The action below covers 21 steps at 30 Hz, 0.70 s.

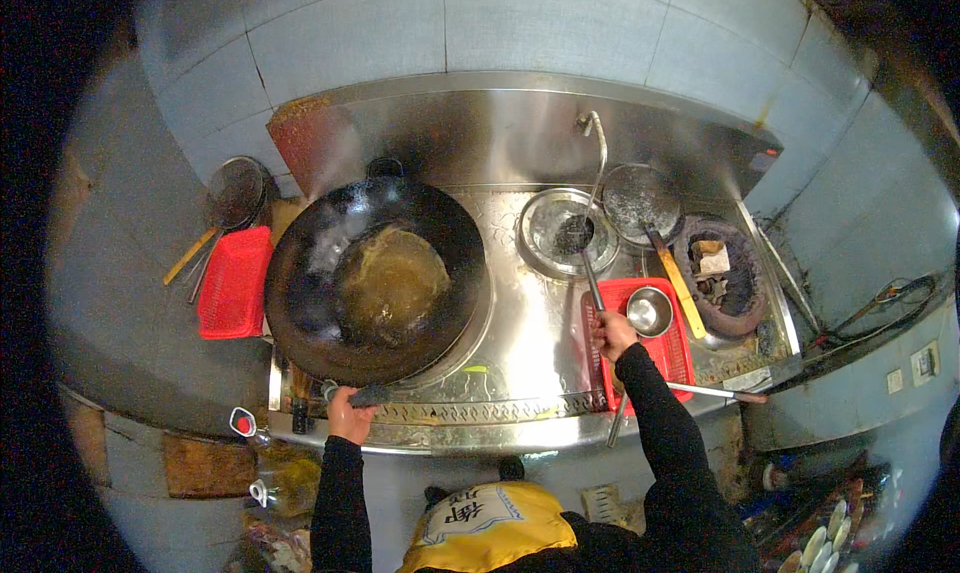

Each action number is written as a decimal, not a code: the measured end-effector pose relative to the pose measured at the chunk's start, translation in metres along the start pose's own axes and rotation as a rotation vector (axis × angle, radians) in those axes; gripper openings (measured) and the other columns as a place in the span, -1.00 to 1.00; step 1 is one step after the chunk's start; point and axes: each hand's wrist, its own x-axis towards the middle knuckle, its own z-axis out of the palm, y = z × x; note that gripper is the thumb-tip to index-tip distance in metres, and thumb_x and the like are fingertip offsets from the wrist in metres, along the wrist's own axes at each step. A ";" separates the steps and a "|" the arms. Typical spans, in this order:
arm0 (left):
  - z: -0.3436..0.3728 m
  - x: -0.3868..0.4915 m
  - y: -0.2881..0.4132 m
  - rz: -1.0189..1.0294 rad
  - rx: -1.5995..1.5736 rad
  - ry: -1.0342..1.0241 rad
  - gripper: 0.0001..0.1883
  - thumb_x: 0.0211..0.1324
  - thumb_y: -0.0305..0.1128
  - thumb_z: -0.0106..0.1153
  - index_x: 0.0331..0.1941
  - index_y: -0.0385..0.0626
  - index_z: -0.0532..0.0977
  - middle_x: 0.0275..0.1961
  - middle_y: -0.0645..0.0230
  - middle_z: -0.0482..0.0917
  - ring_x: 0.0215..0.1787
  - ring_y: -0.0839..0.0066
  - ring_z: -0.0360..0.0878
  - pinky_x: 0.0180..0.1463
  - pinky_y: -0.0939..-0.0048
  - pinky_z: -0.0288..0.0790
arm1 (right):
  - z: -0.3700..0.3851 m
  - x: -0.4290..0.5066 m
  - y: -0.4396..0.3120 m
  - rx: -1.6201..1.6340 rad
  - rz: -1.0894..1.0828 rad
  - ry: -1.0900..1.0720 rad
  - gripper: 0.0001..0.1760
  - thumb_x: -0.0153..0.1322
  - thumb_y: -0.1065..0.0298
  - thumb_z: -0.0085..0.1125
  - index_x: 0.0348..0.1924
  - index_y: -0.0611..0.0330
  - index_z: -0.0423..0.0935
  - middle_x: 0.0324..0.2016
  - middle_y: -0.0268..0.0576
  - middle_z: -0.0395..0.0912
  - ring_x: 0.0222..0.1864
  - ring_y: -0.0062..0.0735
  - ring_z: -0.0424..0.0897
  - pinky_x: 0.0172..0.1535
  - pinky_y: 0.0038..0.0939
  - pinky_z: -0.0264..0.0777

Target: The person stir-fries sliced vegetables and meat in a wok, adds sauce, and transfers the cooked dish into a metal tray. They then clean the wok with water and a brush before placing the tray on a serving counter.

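Note:
A large black wok (375,280) with brownish liquid (394,284) inside stands on the steel range at left. My left hand (351,417) is closed on a dark cloth (371,395) at the wok's near rim; the grip itself is partly hidden. My right hand (616,336) holds the long handle of a ladle (592,282). The handle reaches up to a round metal basin (551,250) of water below a curved tap (601,145), where the dark ladle bowl (574,234) lies. Right beside the hand, a steel bowl (649,311) sits in a red plastic basket (679,348).
A wire strainer (643,201) with a wooden handle lies beside a second burner (720,273) at right. Left of the wok are another red basket (236,284) and a stack of strainers (236,192). Plastic bottles (289,487) stand below the range's front edge.

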 end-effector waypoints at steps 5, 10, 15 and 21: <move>0.001 0.005 -0.003 0.045 0.054 0.059 -0.74 0.27 -0.40 0.03 -0.34 -0.04 0.10 -0.20 0.28 0.20 -0.15 0.31 0.28 -0.18 0.13 0.23 | 0.026 -0.093 -0.026 0.681 0.343 -0.310 -0.78 0.51 0.30 -0.05 -0.45 0.05 0.27 -0.67 -0.51 0.19 -0.71 -0.73 0.16 -0.68 -0.65 0.05; 0.000 0.005 -0.007 0.027 0.034 0.161 -0.75 0.27 -0.41 0.03 -0.34 -0.07 0.13 -0.28 0.30 0.20 -0.27 0.32 0.30 -0.17 0.14 0.34 | 0.073 -0.216 -0.050 0.503 0.139 -0.391 -0.79 0.55 0.34 -0.05 0.02 0.16 0.38 -0.49 -0.46 0.27 -0.64 -0.78 0.20 -0.65 -0.69 0.09; -0.001 0.002 -0.013 0.219 0.660 0.052 -0.77 0.26 -0.39 0.10 -0.20 -0.25 0.28 -0.11 0.12 0.40 -0.09 0.21 0.50 0.07 0.16 0.39 | 0.162 -0.318 -0.064 0.399 0.171 -0.474 -0.65 0.56 0.34 -0.05 0.20 0.17 0.33 -0.45 -0.46 0.23 -0.61 -0.80 0.19 -0.58 -0.70 0.17; -0.004 0.006 -0.013 -0.010 -0.003 0.003 -0.71 0.28 -0.39 0.09 -0.09 -0.31 0.26 0.07 0.07 0.32 0.08 0.18 0.41 0.00 0.23 0.25 | 0.279 -0.288 -0.057 0.681 0.466 -0.616 -0.86 0.51 0.29 0.05 -0.27 0.16 0.40 -0.63 -0.57 0.24 -0.62 -0.73 0.22 -0.59 -0.63 0.11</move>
